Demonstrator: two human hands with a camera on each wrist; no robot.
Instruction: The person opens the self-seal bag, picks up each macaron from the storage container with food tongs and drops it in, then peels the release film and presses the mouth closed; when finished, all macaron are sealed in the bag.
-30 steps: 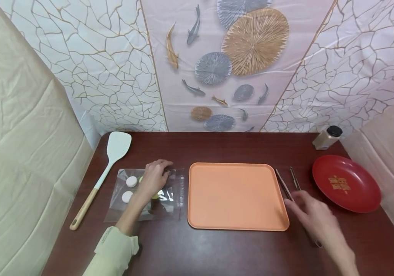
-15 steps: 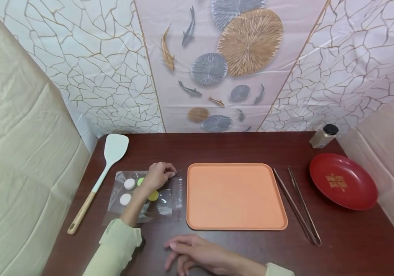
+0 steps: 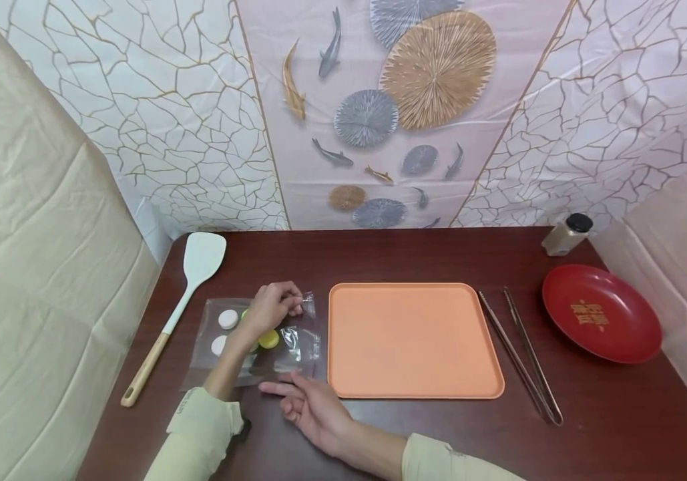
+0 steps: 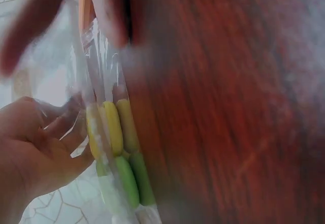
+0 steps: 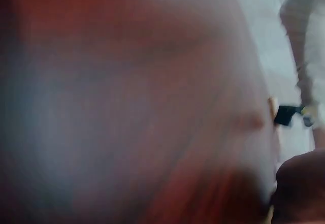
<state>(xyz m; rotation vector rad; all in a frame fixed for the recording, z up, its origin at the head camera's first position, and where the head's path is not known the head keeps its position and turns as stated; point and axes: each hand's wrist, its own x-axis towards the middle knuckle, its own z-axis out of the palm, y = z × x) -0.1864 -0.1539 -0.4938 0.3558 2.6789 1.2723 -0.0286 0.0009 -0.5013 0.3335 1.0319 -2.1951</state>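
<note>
A clear plastic bag lies at the left of the table, with white, yellow and green macaron-like rounds inside. My left hand pinches the bag's far right corner, which is raised off the table. Near the bag's front right corner, my right hand has its index finger stretched out and the other fingers loosely bent, holding nothing. In the left wrist view, blurred left fingers are at the bag's edge, and the right hand appears beyond the bag. My left forearm partly covers the bag.
An orange tray lies right of the bag. Metal tongs lie beside it, then a red plate and a black-capped jar. A white spatula with a wooden handle lies at the far left.
My right hand has left the tongs, swung left across the table's front, and come up to the bag's front right corner. My left hand now raises the bag's far corner.
</note>
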